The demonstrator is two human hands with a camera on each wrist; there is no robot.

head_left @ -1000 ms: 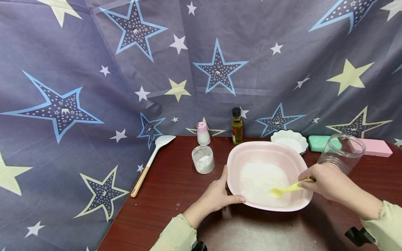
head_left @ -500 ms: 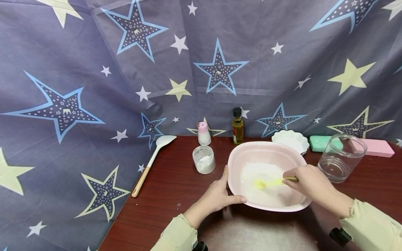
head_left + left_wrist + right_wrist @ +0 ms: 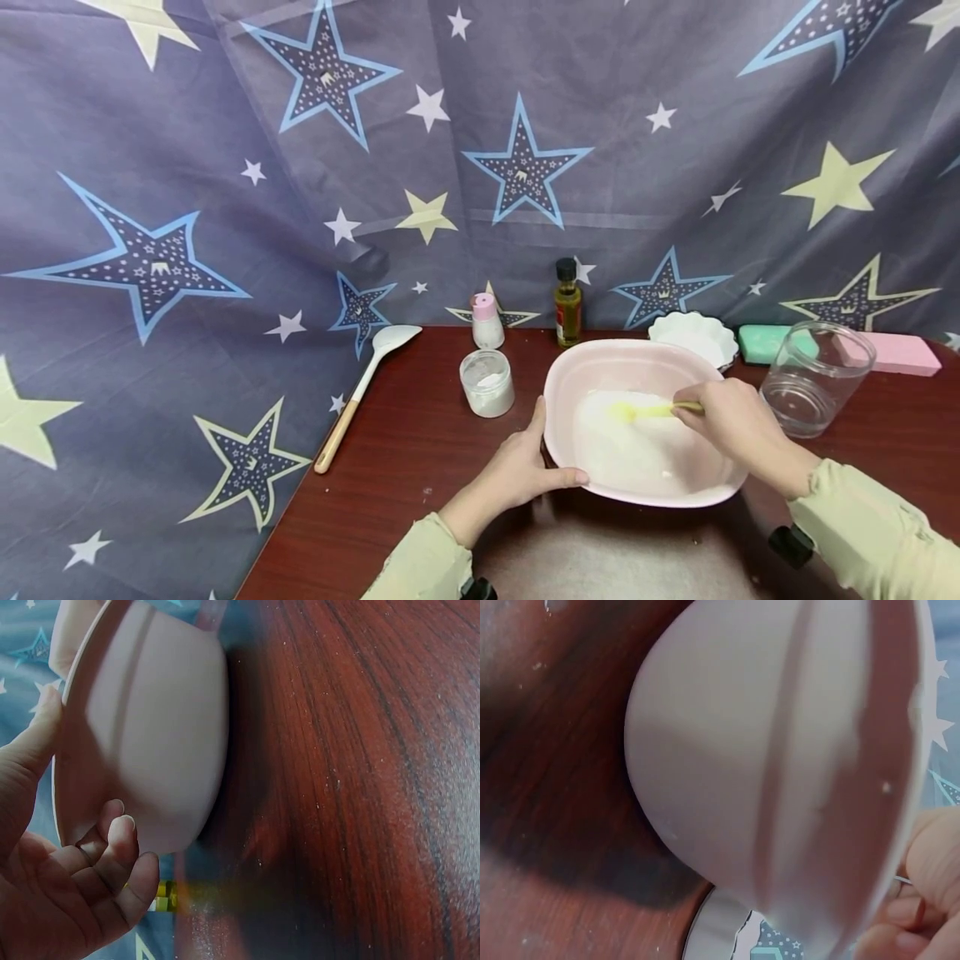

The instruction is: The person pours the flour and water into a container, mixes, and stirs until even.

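A pink basin (image 3: pixel 716 471) sits on the table holding a pale white mixture (image 3: pixel 622 454). My left hand (image 3: pixel 517 468) grips its left side, thumb on the near rim; the left wrist view shows the other fingers curled against the outer wall of the basin (image 3: pixel 165 727). Between thumb and fingers, my right hand (image 3: pixel 738 421) pinches the handle of a small yellow spoon (image 3: pixel 652 412). The blurred spoon head is at the far part of the mixture. In the right wrist view the basin's side (image 3: pixel 712 750) hides the spoon, and only part of the right hand (image 3: pixel 922 892) shows.
Behind the basin stand an oil bottle (image 3: pixel 567 308), a pink-capped shaker (image 3: pixel 487 325) and a scalloped white dish (image 3: pixel 693 335). A jar of white powder (image 3: pixel 487 392) and a long ladle (image 3: pixel 356 400) lie left. Right are a clear cup (image 3: pixel 813 392), a green block (image 3: pixel 761 343) and a pink block (image 3: pixel 900 352).
My right hand has moved left and then a little away from me, carrying the spoon from the basin's right side to the far part of the mixture. The left hand stays on the rim.
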